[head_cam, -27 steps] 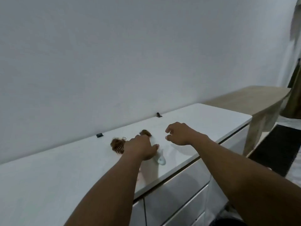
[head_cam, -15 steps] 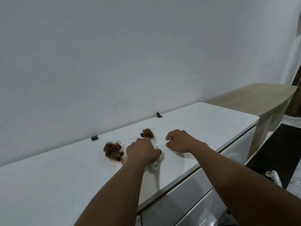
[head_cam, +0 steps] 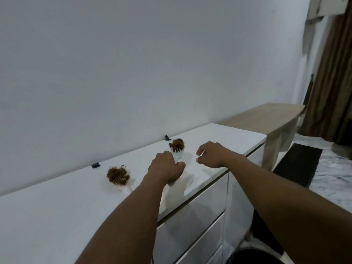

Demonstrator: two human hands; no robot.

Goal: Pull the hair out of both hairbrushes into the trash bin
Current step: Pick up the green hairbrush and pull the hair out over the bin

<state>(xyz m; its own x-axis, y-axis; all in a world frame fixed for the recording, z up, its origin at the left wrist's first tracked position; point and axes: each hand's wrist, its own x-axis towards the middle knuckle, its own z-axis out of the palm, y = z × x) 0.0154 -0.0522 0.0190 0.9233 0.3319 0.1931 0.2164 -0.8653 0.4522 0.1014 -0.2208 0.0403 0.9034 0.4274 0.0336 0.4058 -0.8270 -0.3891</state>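
Two hairbrushes clogged with brown hair are on a white cabinet top (head_cam: 57,212). My left hand (head_cam: 165,167) is closed around the handle of the pale blue hairbrush (head_cam: 177,147); its hair-filled head sticks up just beyond my knuckles. The second hairbrush (head_cam: 118,177), with a pinkish handle, lies to the left of that hand, apart from it. My right hand (head_cam: 213,154) hovers over the cabinet top to the right of the held brush, fingers curled and apart, holding nothing. A dark round rim at the bottom edge looks like the trash bin (head_cam: 255,256), mostly cut off.
The white cabinet has drawers (head_cam: 192,221) below its front edge and stands against a plain wall. Two small black clips (head_cam: 95,165) sit at the wall edge. A wooden bench (head_cam: 266,119), a black mat (head_cam: 297,164) and brown curtains (head_cam: 331,88) are to the right.
My left hand has tightened on the pale brush's handle and tipped its head up off the top. My right hand has opened slightly. The view has shifted right.
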